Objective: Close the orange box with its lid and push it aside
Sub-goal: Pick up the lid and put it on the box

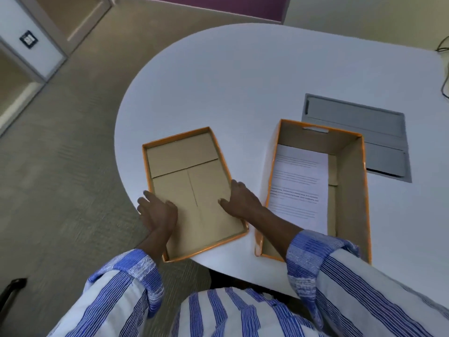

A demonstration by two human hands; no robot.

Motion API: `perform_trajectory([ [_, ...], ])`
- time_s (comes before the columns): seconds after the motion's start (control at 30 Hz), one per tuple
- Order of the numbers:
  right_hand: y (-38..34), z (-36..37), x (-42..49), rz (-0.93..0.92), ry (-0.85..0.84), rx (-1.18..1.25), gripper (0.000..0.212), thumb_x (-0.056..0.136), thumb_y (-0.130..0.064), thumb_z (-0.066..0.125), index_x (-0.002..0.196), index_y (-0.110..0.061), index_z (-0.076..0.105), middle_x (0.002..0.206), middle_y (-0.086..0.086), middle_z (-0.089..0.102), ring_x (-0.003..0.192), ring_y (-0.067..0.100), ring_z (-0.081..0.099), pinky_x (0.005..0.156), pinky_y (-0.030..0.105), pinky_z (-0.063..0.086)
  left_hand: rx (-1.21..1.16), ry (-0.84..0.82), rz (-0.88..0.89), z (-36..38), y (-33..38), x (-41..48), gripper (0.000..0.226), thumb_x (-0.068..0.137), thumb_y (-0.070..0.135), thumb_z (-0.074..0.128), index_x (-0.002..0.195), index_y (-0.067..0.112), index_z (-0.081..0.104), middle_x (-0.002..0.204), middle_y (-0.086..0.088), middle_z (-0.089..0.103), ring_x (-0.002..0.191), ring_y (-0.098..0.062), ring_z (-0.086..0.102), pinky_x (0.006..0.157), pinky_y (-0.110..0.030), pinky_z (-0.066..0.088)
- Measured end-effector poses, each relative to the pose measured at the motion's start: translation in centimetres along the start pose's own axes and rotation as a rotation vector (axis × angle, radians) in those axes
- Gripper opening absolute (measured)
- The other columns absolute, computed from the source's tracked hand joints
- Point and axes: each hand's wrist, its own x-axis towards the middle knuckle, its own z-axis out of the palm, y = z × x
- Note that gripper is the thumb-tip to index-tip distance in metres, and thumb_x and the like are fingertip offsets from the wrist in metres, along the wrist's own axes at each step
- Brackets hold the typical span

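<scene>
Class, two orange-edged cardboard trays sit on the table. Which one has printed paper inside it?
The deeper orange box on the right holds the printed sheet. The shallow lid on the left, under both hands, holds nothing.

White table (pixel 243 76), grey hatch (pixel 379 127), cable (pixel 444 47).

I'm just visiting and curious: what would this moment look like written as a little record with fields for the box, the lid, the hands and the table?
box: open orange cardboard box, upright on the table, right of the lid
contents: printed white paper sheet lying inside
lid: shallow orange cardboard lid, inside facing up, near corner overhanging the table edge
left hand: on the lid's left rim
right hand: on the lid's right rim
table: rounded white table with a grey hatch behind the box
status: box not yet closed
</scene>
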Motion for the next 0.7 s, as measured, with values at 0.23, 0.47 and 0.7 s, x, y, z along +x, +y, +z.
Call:
perform_trajectory([
  [0.23, 1.1, 1.4, 1.3, 0.102, -0.092, 0.057, 0.077, 0.094, -0.048, 0.059, 0.15, -0.003, 0.03, 0.147, 0.022, 0.043, 0.131, 0.037, 0.05, 0.102, 0.041, 0.047, -0.123, -0.086, -0.141, -0.5, -1.2, 0.9, 0.033, 0.089, 0.001, 0.053, 0.122, 0.0, 0.05, 0.122, -0.023, 0.06, 0.106, -0.041, 0.06, 0.077, -0.042, 0.047],
  [0.47, -5.8, -0.8, 0.4, -0.179, 0.074, 0.114, 0.056, 0.096, -0.045, 0.058, 0.137, -0.007, 0.055, 0.135, 0.016, 0.06, 0.122, 0.03, 0.059, 0.1, 0.04, 0.049, -0.405, 0.064, -0.057, -3.5, 3.7, 0.8, 0.029, 0.094, 0.043, 0.05, 0.104, 0.015, 0.051, 0.086, -0.001, 0.06, 0.083, -0.029, 0.061, 0.069, -0.035, 0.04],
  [0.7, -11.5, -5.7, -1.1, -0.238, 0.159, 0.42, 0.031, 0.096, -0.042, 0.057, 0.097, -0.013, 0.066, 0.081, -0.001, 0.069, 0.076, 0.017, 0.067, 0.066, 0.034, 0.053, -0.752, 0.063, 0.208, -7.3, 11.3, -1.2, 0.058, 0.102, 0.061, 0.027, 0.094, 0.018, 0.065, 0.084, -0.002, 0.068, 0.08, -0.015, 0.065, 0.073, -0.034, 0.048],
])
